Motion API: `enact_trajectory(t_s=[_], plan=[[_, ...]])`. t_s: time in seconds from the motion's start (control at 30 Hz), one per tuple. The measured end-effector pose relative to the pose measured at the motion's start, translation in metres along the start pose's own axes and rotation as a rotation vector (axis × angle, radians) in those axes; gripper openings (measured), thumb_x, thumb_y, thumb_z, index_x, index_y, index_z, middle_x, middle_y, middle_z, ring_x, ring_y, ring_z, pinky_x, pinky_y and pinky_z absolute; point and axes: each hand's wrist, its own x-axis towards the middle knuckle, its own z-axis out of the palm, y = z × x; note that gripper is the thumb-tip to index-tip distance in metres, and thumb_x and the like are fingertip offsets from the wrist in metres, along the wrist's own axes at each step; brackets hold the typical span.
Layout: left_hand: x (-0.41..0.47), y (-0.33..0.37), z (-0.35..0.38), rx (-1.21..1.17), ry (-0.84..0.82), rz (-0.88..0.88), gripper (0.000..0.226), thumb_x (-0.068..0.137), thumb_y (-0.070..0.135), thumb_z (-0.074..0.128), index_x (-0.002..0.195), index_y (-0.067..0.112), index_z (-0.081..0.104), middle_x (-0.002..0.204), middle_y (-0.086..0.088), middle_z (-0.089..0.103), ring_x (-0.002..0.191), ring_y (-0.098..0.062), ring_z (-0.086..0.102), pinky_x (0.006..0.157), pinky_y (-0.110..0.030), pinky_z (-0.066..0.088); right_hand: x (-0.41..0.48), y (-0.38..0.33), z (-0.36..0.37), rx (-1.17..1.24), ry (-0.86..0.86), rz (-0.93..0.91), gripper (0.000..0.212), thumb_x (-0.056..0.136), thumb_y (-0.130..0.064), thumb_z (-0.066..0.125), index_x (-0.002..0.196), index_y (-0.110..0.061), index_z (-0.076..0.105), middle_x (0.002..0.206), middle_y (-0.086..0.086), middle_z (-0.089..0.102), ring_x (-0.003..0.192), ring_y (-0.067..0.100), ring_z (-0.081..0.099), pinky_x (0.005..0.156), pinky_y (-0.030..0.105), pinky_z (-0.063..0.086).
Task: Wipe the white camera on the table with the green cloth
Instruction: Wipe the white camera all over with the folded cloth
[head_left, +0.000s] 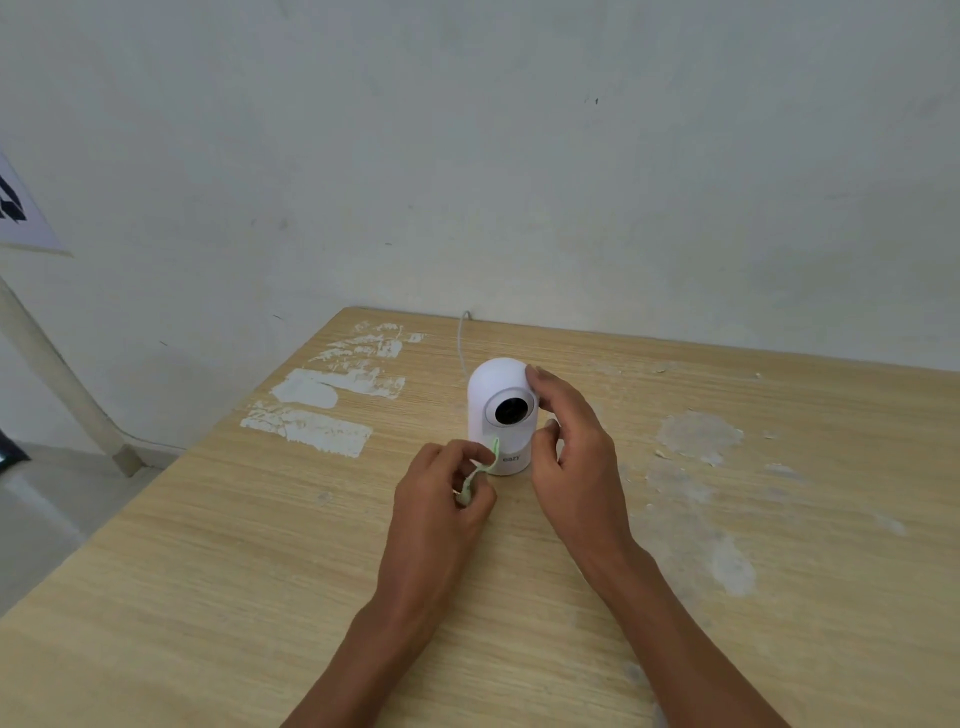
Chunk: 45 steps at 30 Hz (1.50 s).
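A white dome-shaped camera (493, 395) with a round black lens stands upright near the back of the wooden table (260, 571). My right hand (571, 457) grips its right side, fingers on the dome and thumb near the base. My left hand (441, 499) sits just in front of the camera's lower left, fingers closed on a small pale green cloth (483, 467). A strip of the cloth reaches up against the camera's base; most of it is hidden in my fingers.
A thin white cable (461, 343) runs from behind the camera to the wall. White scraped patches (322, 410) mark the tabletop left of the camera and paler stains (698, 434) lie to its right. The table's left edge drops to the floor.
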Motion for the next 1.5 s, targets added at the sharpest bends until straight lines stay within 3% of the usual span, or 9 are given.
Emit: enact_trajectory(t_s=[0.17, 0.33, 0.47, 0.57, 0.73, 1.2, 1.33, 1.5], plan=[[0.004, -0.006, 0.000, 0.237, -0.063, 0.226, 0.041, 0.088, 0.004, 0.069, 0.124, 0.025, 0.071, 0.091, 0.006, 0.056, 0.076, -0.006, 0.056, 0.065, -0.011, 0.043, 0.000, -0.001, -0.001, 0.012, -0.007, 0.004, 0.059, 0.092, 0.011, 0.044, 0.142, -0.018, 0.054, 0.145, -0.008, 0.055, 0.137, 0.001, 0.046, 0.107, 0.028, 0.047], [0.008, -0.020, 0.002, 0.420, -0.061, 0.410, 0.042, 0.086, 0.006, 0.073, 0.127, 0.016, 0.071, 0.092, -0.007, 0.061, 0.076, -0.022, 0.062, 0.054, -0.036, 0.056, 0.000, 0.000, 0.000, 0.015, -0.008, 0.001, 0.059, 0.092, 0.011, 0.044, 0.142, -0.018, 0.054, 0.145, -0.007, 0.055, 0.137, 0.002, 0.047, 0.107, 0.026, 0.046], [0.009, -0.022, -0.001, 0.504, -0.083, 0.466, 0.043, 0.086, 0.009, 0.070, 0.129, 0.016, 0.068, 0.096, -0.008, 0.060, 0.077, -0.025, 0.061, 0.048, -0.039, 0.056, 0.000, 0.001, -0.001, 0.008, -0.003, -0.002, 0.059, 0.091, 0.011, 0.044, 0.142, -0.017, 0.054, 0.145, -0.007, 0.056, 0.137, 0.002, 0.047, 0.107, 0.028, 0.047], [0.014, -0.020, -0.006, 0.501, -0.059, 0.452, 0.041, 0.088, 0.010, 0.065, 0.128, 0.014, 0.068, 0.097, -0.010, 0.060, 0.079, -0.026, 0.061, 0.048, -0.039, 0.056, 0.000, 0.001, 0.000, 0.009, -0.003, -0.005, 0.059, 0.091, 0.012, 0.044, 0.142, -0.017, 0.054, 0.145, -0.007, 0.055, 0.137, 0.001, 0.047, 0.106, 0.027, 0.048], [0.018, -0.016, -0.007, 0.481, -0.035, 0.433, 0.048, 0.079, -0.003, 0.078, 0.125, 0.012, 0.071, 0.098, -0.013, 0.061, 0.080, -0.028, 0.064, 0.049, -0.040, 0.057, 0.001, 0.001, 0.000, 0.010, -0.004, -0.005, 0.060, 0.091, 0.012, 0.044, 0.143, -0.018, 0.053, 0.146, -0.007, 0.055, 0.138, 0.001, 0.045, 0.107, 0.026, 0.047], [0.019, -0.012, -0.002, 0.463, 0.034, 0.457, 0.046, 0.078, -0.005, 0.079, 0.122, 0.008, 0.074, 0.093, -0.013, 0.062, 0.075, -0.027, 0.064, 0.050, -0.038, 0.057, 0.001, 0.000, 0.000, -0.007, -0.004, -0.003, 0.061, 0.091, 0.013, 0.045, 0.142, -0.018, 0.054, 0.146, -0.007, 0.055, 0.138, 0.002, 0.046, 0.107, 0.028, 0.047], [0.011, -0.017, 0.002, 0.460, -0.053, 0.448, 0.037, 0.081, 0.001, 0.078, 0.117, 0.010, 0.076, 0.090, -0.009, 0.061, 0.074, -0.025, 0.062, 0.050, -0.038, 0.056, 0.000, 0.001, -0.001, -0.027, -0.006, -0.011, 0.059, 0.091, 0.012, 0.045, 0.142, -0.017, 0.053, 0.146, -0.006, 0.055, 0.138, 0.003, 0.046, 0.108, 0.026, 0.046], [0.004, -0.009, -0.001, 0.243, -0.090, 0.295, 0.028, 0.087, 0.005, 0.074, 0.112, 0.018, 0.079, 0.090, 0.001, 0.061, 0.073, -0.012, 0.060, 0.065, -0.022, 0.050, 0.001, -0.002, -0.003, -0.045, -0.030, -0.006, 0.058, 0.093, 0.008, 0.046, 0.145, -0.019, 0.051, 0.147, -0.009, 0.053, 0.138, 0.002, 0.045, 0.109, 0.025, 0.045]])
